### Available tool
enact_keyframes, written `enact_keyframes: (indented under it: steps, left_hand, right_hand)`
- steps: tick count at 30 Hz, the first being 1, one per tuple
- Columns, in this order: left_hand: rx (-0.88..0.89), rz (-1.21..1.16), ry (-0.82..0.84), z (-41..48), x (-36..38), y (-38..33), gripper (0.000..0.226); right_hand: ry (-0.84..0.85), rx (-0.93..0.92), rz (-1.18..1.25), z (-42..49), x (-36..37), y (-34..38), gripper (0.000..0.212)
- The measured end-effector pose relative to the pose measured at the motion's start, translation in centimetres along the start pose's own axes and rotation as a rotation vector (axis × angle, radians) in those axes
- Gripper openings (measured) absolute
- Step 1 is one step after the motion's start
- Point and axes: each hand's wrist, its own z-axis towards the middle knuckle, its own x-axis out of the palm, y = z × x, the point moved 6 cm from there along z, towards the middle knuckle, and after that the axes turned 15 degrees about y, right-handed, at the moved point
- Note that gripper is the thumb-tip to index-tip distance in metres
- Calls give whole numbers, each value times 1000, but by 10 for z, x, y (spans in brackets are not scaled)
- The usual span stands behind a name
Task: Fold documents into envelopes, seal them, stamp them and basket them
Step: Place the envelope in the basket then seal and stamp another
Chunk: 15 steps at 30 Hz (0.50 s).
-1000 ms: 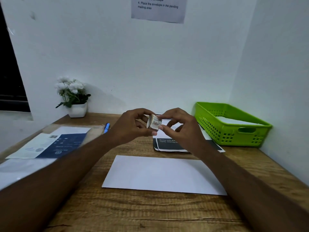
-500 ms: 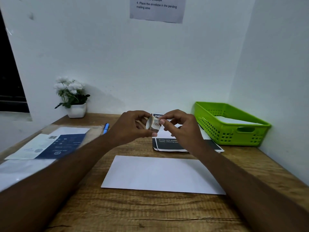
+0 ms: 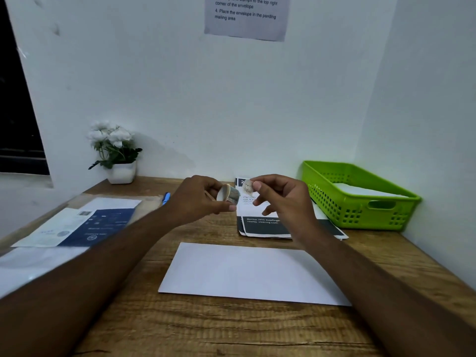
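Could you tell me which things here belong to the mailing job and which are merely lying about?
In use: small roll of stamps, paper stamp, flat white envelope, printed documents, green plastic basket.
Idle: blue pen, white potted flowers, blue-and-white leaflet.

Potted white flowers, blue pen, wall notice

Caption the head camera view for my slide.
Left hand holds a small patterned stamp roll, right hand pinches a pale paper stamp, above a white rectangular envelope on a wooden desk.
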Motion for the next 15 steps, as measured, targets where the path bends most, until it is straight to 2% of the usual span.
enact_keyframes:
  steps: [2,5,8,15]
  left_hand:
    - [-54,186,-12,2,-5,15,42]
    - [-128,413,52,5,-8,41,54]
    - [-185,527,69,7,-14,58,60]
    - [-268,739,117,20,-13,73,55]
  right_hand:
    - [-13,18,17,-1,-3,0,8]
    - [-15,37,-7,-1,-4,0,7]
    - [4,49,-28,-1,-2,-1,10]
    - [25,65,-31,0,0,-5,16]
